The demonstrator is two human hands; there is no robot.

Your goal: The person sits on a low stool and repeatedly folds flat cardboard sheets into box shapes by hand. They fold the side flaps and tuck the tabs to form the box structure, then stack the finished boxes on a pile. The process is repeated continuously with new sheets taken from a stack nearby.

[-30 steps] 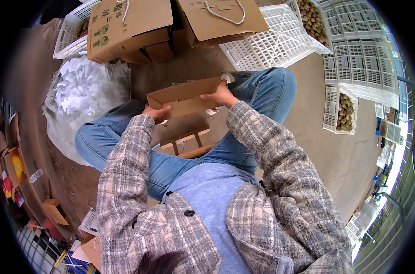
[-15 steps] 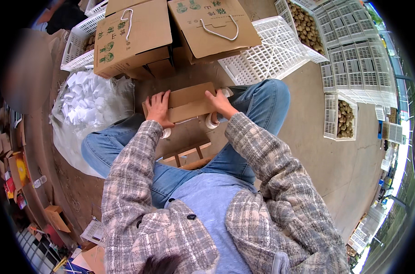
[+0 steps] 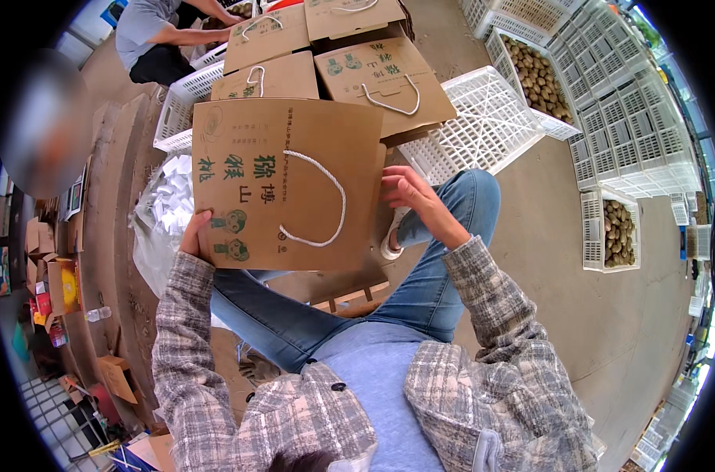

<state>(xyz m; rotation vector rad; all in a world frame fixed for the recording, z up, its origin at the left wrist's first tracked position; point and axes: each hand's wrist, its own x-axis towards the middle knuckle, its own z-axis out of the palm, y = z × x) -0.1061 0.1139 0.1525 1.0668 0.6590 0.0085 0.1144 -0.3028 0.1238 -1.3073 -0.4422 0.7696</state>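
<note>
A brown cardboard carton (image 3: 243, 169) with green print and a white rope handle (image 3: 343, 204) is raised in front of my knees, its printed face toward me. My left hand (image 3: 196, 230) grips its lower left edge, thumb on the face and the other fingers mostly hidden. Just beyond its right edge is my right hand (image 3: 419, 200), fingers stretched and slightly apart. Whether those fingertips touch the carton's side I cannot tell. Behind it stand similar cartons (image 3: 373, 69) with rope handles.
White foam pieces (image 3: 171, 197) fill a bag at the left. An upturned white crate (image 3: 483, 118) lies right of the cartons. Crates of brown fruit (image 3: 536, 79) and stacked crates (image 3: 636, 118) stand further right. Another person (image 3: 149, 39) crouches at the far left.
The carton has come up from between my feet and now shows its printed face and handle. My left hand moved left with it; my right hand moved outward and opened. The view shifted.
</note>
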